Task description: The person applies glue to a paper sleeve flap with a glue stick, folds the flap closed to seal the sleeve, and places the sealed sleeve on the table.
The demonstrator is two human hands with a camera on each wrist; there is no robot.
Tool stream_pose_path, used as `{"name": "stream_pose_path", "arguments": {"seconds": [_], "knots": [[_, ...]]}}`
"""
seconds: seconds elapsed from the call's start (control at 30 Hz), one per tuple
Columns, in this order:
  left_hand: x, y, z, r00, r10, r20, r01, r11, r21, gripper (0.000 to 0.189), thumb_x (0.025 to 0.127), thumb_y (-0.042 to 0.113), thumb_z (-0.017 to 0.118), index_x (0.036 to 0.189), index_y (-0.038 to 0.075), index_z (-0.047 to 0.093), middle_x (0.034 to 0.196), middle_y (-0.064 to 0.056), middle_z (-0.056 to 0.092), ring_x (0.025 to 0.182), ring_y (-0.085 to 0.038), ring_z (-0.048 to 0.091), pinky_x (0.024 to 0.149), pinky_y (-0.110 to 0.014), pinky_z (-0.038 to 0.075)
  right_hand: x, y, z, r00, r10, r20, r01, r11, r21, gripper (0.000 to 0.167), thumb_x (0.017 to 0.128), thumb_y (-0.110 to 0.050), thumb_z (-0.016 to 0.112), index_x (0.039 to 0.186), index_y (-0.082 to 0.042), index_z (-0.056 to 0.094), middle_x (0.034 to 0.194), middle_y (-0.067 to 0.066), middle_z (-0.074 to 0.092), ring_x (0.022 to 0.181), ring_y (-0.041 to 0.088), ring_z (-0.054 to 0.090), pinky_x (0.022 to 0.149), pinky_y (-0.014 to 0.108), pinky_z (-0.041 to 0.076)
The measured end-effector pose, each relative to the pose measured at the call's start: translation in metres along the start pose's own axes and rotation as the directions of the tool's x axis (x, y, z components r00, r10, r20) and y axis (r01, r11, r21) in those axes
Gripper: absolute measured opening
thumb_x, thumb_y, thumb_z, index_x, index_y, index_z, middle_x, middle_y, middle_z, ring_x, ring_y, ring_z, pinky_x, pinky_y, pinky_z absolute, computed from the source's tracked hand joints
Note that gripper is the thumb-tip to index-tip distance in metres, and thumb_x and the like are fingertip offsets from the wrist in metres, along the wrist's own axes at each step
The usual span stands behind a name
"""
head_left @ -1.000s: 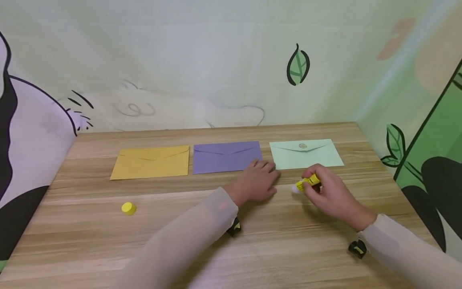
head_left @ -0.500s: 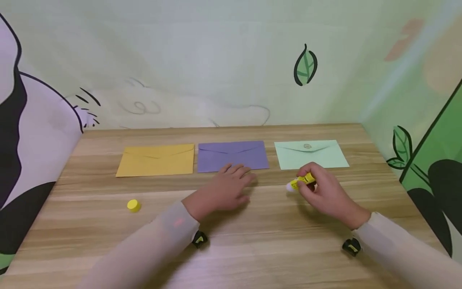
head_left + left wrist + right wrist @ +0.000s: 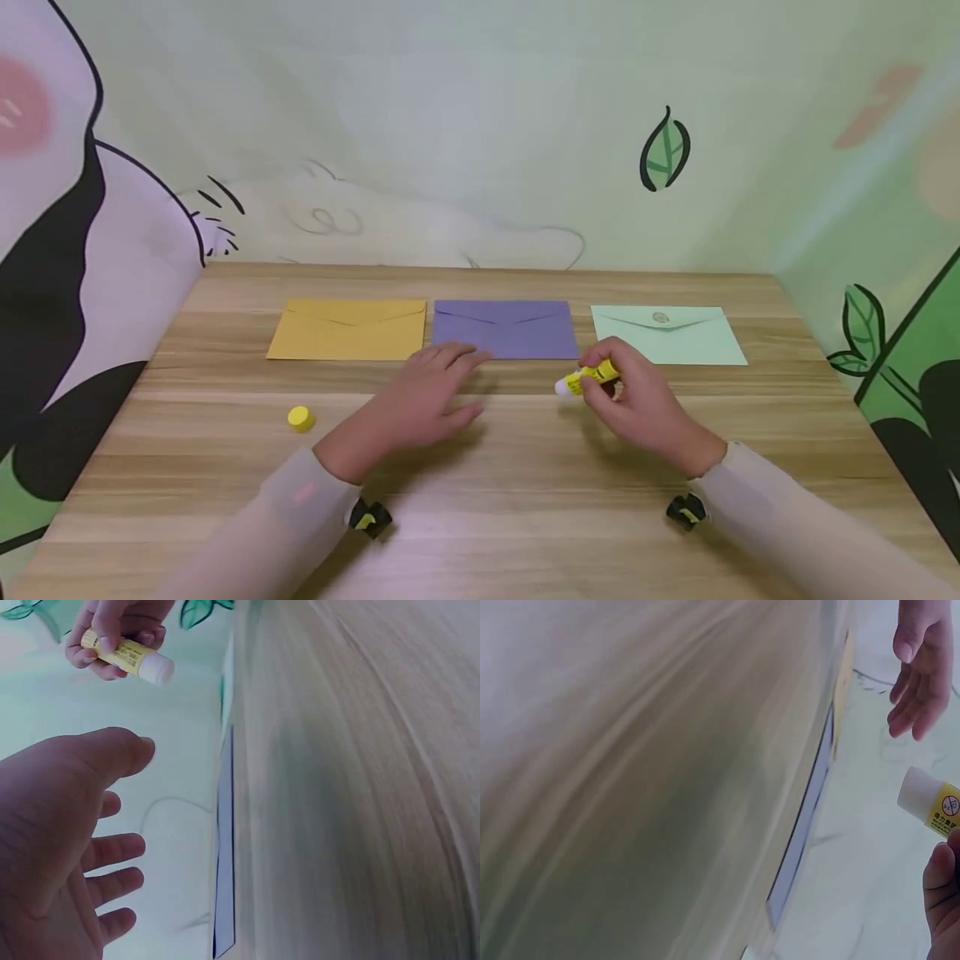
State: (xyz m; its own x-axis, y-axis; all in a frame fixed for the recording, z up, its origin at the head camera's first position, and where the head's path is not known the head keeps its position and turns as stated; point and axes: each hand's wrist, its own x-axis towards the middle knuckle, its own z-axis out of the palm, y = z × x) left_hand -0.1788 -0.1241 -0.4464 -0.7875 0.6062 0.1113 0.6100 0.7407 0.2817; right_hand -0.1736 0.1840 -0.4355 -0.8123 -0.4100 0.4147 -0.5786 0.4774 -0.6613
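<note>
My right hand pinches an uncapped yellow glue stick above the table, its whitish end pointing left. The same glue stick shows at the top of the left wrist view, and its white end at the right of the right wrist view. My left hand holds nothing; its fingers are spread and relaxed, fingertips overlapping the near edge of the purple envelope in the head view. A yellow cap stands on the table, left of that hand. The mint envelope lies partly behind my right hand.
At the left end of the envelope row lies a yellow envelope. The wooden table ends at a pale printed backdrop behind and at the sides. Small black devices hang under both wrists.
My left hand has drawn left, away from the mint envelope's side and across the purple one. The right hand has shifted left with the glue stick. The head view has swung slightly left.
</note>
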Motion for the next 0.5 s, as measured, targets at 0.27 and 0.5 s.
{"name": "stream_pose_path", "arguments": {"seconds": [0.27,0.5], "knots": [[-0.007,-0.005,-0.011,0.989,-0.055,-0.134,0.03,0.983,-0.181,0.067,0.093,0.043,0.069,0.149,0.013,0.046,0.145,-0.006,0.053,0.135,-0.026,0.049,0.112,-0.047,0.041,0.018,-0.018,0.015,0.995,-0.085,-0.041,0.089,0.993,0.084,0.02,0.088,0.006,0.063,0.098,-0.007,0.051,0.104,0.01,0.063,0.073,0.011,0.055,0.058,0.023,0.052],[-0.003,0.008,-0.016,0.99,-0.078,-0.115,0.032,0.934,-0.356,0.066,0.092,0.05,0.067,0.147,0.018,0.048,0.149,0.0,0.049,0.139,-0.02,0.044,0.112,-0.047,0.041,0.026,-0.027,0.023,0.988,-0.13,-0.086,0.14,0.983,0.122,0.022,0.089,0.009,0.061,0.099,-0.005,0.048,0.106,0.008,0.063,0.078,0.012,0.055,0.058,0.022,0.052]]}}
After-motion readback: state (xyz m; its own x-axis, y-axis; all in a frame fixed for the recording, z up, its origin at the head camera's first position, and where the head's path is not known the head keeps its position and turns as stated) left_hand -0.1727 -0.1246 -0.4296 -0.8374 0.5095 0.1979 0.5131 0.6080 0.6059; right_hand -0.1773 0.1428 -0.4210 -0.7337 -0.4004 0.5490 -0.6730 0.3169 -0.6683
